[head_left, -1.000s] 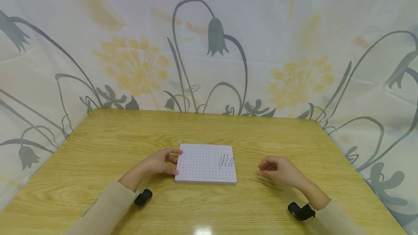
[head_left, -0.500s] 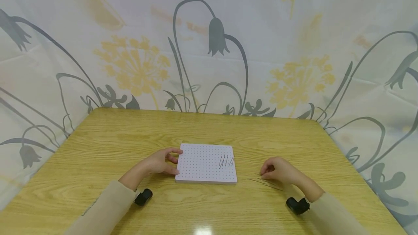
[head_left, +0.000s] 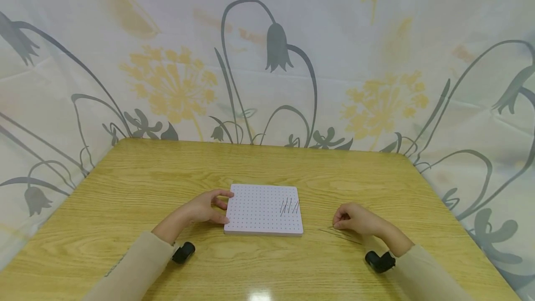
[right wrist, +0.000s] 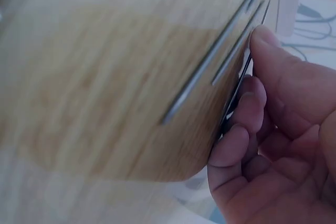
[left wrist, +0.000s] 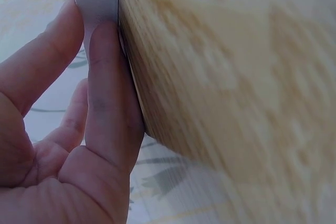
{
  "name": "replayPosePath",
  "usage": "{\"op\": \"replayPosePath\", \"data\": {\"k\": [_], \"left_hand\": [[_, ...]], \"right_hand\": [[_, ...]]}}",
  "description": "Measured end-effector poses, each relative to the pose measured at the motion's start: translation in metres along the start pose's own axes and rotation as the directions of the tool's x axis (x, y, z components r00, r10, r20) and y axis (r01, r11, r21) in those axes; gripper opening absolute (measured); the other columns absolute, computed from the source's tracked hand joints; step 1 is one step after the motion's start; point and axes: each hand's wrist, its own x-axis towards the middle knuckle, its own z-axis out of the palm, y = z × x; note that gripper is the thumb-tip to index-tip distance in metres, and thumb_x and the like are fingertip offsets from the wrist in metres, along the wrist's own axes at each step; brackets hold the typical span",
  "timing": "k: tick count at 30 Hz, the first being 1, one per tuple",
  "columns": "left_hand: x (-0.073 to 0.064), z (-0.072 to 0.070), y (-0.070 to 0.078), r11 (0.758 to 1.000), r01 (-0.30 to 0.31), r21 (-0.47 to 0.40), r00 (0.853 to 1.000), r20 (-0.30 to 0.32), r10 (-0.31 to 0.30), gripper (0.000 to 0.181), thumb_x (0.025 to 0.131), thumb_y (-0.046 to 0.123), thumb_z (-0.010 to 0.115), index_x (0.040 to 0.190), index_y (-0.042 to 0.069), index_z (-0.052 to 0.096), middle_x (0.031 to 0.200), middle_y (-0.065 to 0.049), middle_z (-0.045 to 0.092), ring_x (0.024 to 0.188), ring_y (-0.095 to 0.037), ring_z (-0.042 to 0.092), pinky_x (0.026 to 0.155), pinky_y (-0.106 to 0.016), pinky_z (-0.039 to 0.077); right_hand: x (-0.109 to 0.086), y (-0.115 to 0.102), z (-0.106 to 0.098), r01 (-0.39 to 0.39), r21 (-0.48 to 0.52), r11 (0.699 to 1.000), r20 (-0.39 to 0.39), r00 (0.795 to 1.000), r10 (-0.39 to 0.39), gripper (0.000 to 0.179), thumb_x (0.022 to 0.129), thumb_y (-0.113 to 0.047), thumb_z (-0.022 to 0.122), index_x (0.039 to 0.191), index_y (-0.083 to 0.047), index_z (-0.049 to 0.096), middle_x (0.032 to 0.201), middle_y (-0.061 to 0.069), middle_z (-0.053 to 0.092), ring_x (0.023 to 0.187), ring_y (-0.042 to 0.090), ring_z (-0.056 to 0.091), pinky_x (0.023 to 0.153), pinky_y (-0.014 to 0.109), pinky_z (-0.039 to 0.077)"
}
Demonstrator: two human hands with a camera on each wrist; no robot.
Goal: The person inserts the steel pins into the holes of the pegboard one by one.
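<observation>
A white pegboard (head_left: 262, 208) with rows of small holes lies on the table. Several thin dark metal needles (head_left: 288, 206) stand slanted on its right part. My left hand (head_left: 206, 207) touches the board's left edge with spread, fairly straight fingers; in the left wrist view the fingertips (left wrist: 105, 32) meet the white edge (left wrist: 97, 1). To the right of the board, my right hand (head_left: 357, 219) is low over the table. Its thumb and fingers pinch a thin needle (right wrist: 242, 74), partly hidden by the fingers. Other needles (right wrist: 207, 59) lie loose beside it.
The wooden table (head_left: 259, 164) reaches back to a flower-printed cloth backdrop (head_left: 267, 96). Loose needles (head_left: 349, 237) lie just in front of the right hand. Black wrist cameras (head_left: 184, 252) sit low near the tabletop.
The right hand has shifted slightly and its fingertips have closed together on a needle at the table. The left hand and the pegboard look unmoved.
</observation>
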Motion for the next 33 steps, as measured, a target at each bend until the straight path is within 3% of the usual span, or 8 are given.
{"op": "replayPosePath", "data": {"k": [10, 17, 23, 29, 33], "left_hand": [[0.001, 0.000, -0.003, 1.000, -0.004, -0.008, 1.000, 0.002, 0.004, 0.068, 0.073, -0.002, 0.077, 0.134, 0.001, 0.046, 0.107, -0.015, 0.053, 0.092, -0.023, 0.054, 0.067, -0.031, 0.048], [0.000, 0.000, -0.002, 1.000, -0.001, -0.007, 1.000, 0.000, 0.001, 0.068, 0.073, -0.002, 0.077, 0.134, 0.002, 0.046, 0.107, -0.015, 0.053, 0.093, -0.023, 0.053, 0.067, -0.032, 0.048], [-0.002, 0.000, 0.000, 1.000, -0.005, -0.005, 1.000, 0.001, 0.005, 0.068, 0.073, -0.002, 0.077, 0.134, 0.002, 0.046, 0.107, -0.015, 0.053, 0.093, -0.024, 0.053, 0.067, -0.032, 0.048], [-0.001, 0.000, 0.000, 1.000, -0.002, -0.001, 1.000, 0.001, 0.002, 0.068, 0.074, -0.001, 0.077, 0.134, 0.002, 0.046, 0.108, -0.015, 0.053, 0.093, -0.024, 0.053, 0.068, -0.032, 0.048], [-0.001, 0.000, 0.000, 1.000, 0.003, -0.007, 1.000, 0.005, -0.003, 0.068, 0.074, -0.001, 0.077, 0.134, 0.002, 0.046, 0.108, -0.015, 0.053, 0.093, -0.024, 0.054, 0.068, -0.032, 0.048]], "right_hand": [[-0.002, 0.001, -0.005, -0.003, 0.059, 0.998, 0.022, 1.000, 0.002, 0.014, 0.098, -0.011, 0.048, 0.093, 0.001, 0.054, 0.081, 0.004, 0.052, 0.068, 0.010, 0.045, 0.061, 0.026, 0.040], [-0.001, 0.003, -0.003, 0.007, 0.133, 0.991, -0.073, 0.997, 0.003, 0.014, 0.097, -0.010, 0.050, 0.095, 0.004, 0.052, 0.082, 0.009, 0.056, 0.071, 0.017, 0.056, 0.063, 0.029, 0.050], [0.002, 0.000, 0.001, 0.130, 0.102, 0.986, -0.196, 0.975, -0.109, 0.012, 0.095, -0.011, 0.054, 0.093, 0.000, 0.057, 0.086, 0.008, 0.062, 0.077, 0.018, 0.062, 0.064, 0.028, 0.051], [0.009, -0.013, 0.008, 0.066, 0.154, 0.986, -0.227, 0.973, -0.030, 0.008, 0.093, -0.008, 0.058, 0.093, -0.001, 0.059, 0.087, 0.012, 0.065, 0.080, 0.024, 0.064, 0.068, 0.030, 0.052], [0.012, -0.018, 0.013, 0.089, 0.210, 0.974, -0.229, 0.973, -0.040, 0.010, 0.092, -0.008, 0.059, 0.094, 0.002, 0.058, 0.087, 0.015, 0.065, 0.081, 0.027, 0.064, 0.070, 0.034, 0.052]]}}
